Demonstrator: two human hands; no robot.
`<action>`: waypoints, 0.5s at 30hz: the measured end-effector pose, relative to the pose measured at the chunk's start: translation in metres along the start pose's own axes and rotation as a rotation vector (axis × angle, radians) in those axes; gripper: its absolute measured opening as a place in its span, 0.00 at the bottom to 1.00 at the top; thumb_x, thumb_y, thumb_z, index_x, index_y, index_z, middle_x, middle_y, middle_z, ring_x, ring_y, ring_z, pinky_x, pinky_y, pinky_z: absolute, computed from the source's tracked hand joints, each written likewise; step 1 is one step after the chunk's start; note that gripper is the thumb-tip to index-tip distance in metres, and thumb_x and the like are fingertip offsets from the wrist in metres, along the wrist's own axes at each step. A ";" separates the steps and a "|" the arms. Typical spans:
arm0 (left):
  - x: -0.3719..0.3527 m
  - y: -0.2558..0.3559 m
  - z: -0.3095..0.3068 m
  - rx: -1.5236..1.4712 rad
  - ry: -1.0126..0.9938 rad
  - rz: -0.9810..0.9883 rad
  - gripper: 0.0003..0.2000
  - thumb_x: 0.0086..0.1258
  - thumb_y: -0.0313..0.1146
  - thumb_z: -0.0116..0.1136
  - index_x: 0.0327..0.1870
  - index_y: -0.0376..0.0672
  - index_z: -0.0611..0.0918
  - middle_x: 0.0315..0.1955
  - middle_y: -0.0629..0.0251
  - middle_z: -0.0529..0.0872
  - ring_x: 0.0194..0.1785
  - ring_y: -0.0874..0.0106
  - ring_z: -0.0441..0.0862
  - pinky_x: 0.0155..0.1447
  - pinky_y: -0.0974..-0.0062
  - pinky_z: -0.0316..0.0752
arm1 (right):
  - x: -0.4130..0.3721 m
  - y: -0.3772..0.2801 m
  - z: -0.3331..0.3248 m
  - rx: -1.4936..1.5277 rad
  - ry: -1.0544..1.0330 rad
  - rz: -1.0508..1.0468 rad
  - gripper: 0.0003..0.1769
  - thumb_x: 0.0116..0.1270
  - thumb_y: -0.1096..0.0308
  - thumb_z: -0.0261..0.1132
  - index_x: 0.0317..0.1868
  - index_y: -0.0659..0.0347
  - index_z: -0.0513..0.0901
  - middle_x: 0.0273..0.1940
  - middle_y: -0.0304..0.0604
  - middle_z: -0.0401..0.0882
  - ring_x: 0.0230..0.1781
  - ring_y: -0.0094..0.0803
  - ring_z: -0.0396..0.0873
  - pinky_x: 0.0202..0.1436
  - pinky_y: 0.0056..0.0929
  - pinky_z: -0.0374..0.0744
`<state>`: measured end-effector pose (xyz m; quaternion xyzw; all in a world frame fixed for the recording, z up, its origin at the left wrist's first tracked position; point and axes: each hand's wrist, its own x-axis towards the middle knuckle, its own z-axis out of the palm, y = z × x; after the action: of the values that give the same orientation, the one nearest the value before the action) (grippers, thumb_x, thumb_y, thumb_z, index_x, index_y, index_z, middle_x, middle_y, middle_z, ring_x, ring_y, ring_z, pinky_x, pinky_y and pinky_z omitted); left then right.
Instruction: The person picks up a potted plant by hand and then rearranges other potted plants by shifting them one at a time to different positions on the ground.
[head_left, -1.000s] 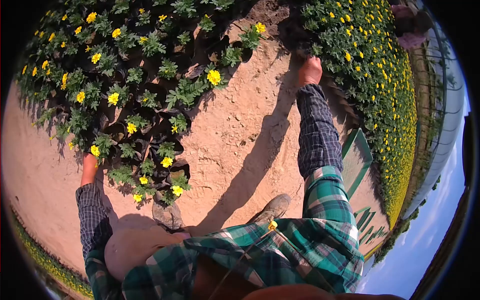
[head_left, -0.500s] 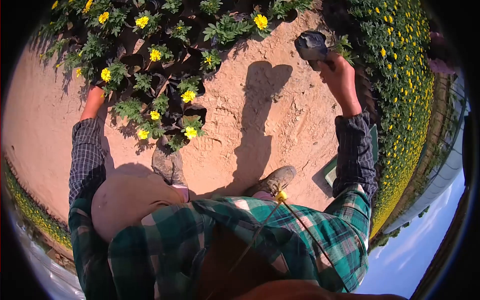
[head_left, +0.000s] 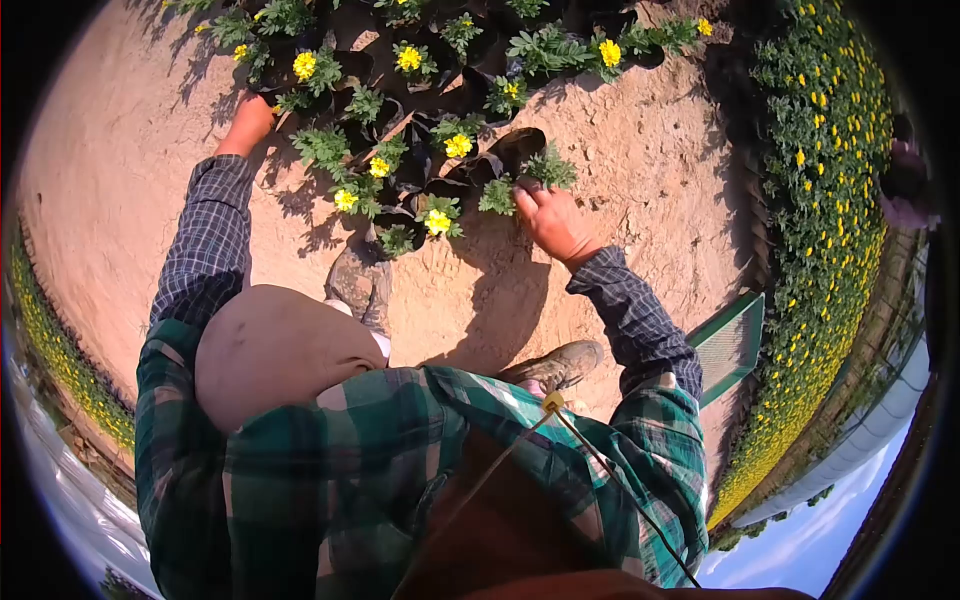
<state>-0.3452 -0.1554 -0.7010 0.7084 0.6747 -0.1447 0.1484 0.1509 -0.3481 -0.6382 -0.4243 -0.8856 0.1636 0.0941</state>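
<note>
My right hand is closed at the near side of a potted marigold plant in a thin black pot, at the right end of the nearest rows. This plant shows leaves and no open flower. Beside it, touching or almost touching, stand several marigolds in black pots, one with a yellow bloom. At the left edge of the group, my left hand is curled low against the pots, near another yellow-flowered marigold. Its fingertips are hidden, so what they grip does not show.
A green mesh-bottomed crate lies on the soil to the right. Beyond it runs a dense bed of yellow marigolds. My boots stand on the bare ground close to the pots. Part of another person appears at the far right.
My right hand has brought the black pot from the right over to the near edge of the group. My left hand stays at the group's left side. The view has shifted.
</note>
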 end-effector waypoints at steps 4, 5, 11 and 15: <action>0.003 -0.008 0.009 -0.056 0.018 0.008 0.09 0.56 0.28 0.62 0.34 0.33 0.82 0.35 0.45 0.84 0.41 0.51 0.82 0.44 0.60 0.76 | -0.034 -0.014 0.002 0.163 0.157 0.112 0.17 0.55 0.72 0.65 0.46 0.63 0.75 0.43 0.49 0.76 0.39 0.44 0.77 0.41 0.40 0.78; 0.005 -0.009 0.012 -0.076 0.047 -0.009 0.09 0.56 0.29 0.63 0.34 0.33 0.83 0.34 0.45 0.84 0.40 0.52 0.82 0.43 0.60 0.77 | -0.039 -0.010 0.008 0.159 0.155 0.114 0.17 0.55 0.72 0.65 0.46 0.63 0.75 0.43 0.49 0.76 0.39 0.44 0.77 0.41 0.40 0.78; 0.007 -0.007 0.009 -0.013 -0.014 -0.032 0.09 0.56 0.32 0.63 0.32 0.34 0.83 0.32 0.46 0.84 0.38 0.52 0.83 0.41 0.60 0.77 | 0.001 0.020 -0.014 -0.013 0.264 0.324 0.40 0.50 0.70 0.71 0.64 0.64 0.64 0.59 0.55 0.68 0.60 0.50 0.68 0.58 0.40 0.74; 0.000 -0.001 0.000 -0.041 -0.008 0.011 0.11 0.56 0.33 0.64 0.32 0.32 0.83 0.32 0.44 0.84 0.38 0.50 0.82 0.41 0.59 0.77 | 0.036 0.034 -0.020 -0.059 0.100 0.106 0.41 0.52 0.71 0.66 0.69 0.60 0.62 0.64 0.52 0.65 0.66 0.49 0.63 0.63 0.38 0.71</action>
<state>-0.3467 -0.1551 -0.7016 0.7083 0.6730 -0.1328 0.1665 0.1589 -0.2956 -0.6308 -0.4807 -0.8606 0.1207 0.1170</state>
